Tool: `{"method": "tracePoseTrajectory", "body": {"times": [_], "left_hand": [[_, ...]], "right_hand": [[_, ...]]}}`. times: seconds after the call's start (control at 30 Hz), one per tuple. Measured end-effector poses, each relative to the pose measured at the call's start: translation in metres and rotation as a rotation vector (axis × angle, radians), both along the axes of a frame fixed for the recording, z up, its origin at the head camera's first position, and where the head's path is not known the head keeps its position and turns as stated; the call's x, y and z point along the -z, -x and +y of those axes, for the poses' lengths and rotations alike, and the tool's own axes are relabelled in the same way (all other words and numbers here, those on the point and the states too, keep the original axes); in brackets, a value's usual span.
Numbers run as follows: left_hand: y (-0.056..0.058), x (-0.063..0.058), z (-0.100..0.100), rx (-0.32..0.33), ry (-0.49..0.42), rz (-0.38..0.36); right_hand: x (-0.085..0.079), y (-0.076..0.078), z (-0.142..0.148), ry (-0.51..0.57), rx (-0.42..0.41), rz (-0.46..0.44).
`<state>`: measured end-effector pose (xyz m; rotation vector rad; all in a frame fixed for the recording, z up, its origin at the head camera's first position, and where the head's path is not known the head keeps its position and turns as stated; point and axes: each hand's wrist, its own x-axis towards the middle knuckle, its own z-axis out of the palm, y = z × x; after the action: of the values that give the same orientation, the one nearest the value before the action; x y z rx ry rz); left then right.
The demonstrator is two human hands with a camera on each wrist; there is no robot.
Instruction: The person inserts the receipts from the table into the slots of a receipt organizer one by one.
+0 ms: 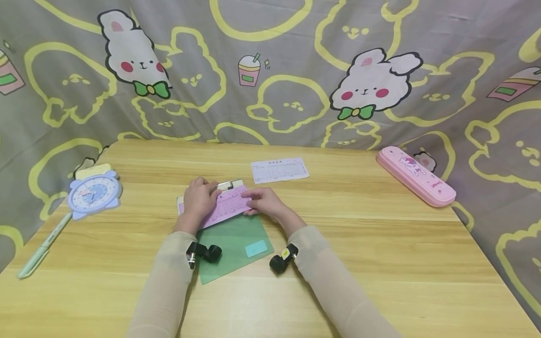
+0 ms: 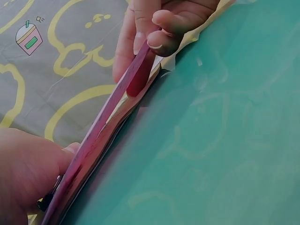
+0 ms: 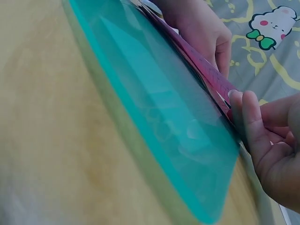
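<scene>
A pink printed form lies over the upper part of a translucent green folder that has a metal clip at its far edge. My left hand holds the form's left part beside the clip, its thumb on the sheet. My right hand pinches the form's right edge between thumb and fingers. In the left wrist view, the form shows edge-on above the folder. The right wrist view shows right fingertips at the form's corner. The left fingertips are partly hidden.
A white printed form lies beyond the folder. At the right is a pink pencil case. A blue clock-shaped object and a pale green pen lie left. A patterned curtain hangs behind the table.
</scene>
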<state>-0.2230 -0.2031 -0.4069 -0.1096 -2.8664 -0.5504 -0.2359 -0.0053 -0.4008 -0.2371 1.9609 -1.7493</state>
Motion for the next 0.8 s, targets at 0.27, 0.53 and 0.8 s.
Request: {"method": "tracePoseTrajectory", "body": {"times": [0.27,0.53,0.8], "left_hand": [[-0.0001,0.0004,0.0003,0.008,0.013,0.027],[0.0023,0.0025,-0.0009,0.023,0.085,0.033],[0.0025,0.0028,-0.0014,0.028,0.08,0.046]], "right_hand": [[0.0,0.0028,-0.005,-0.038,0.024,-0.04],[-0.002,0.0053,-0.0074,-0.071,0.024,-0.057],[-0.0062,0.007,-0.0105,-0.117,0.011,-0.034]]}}
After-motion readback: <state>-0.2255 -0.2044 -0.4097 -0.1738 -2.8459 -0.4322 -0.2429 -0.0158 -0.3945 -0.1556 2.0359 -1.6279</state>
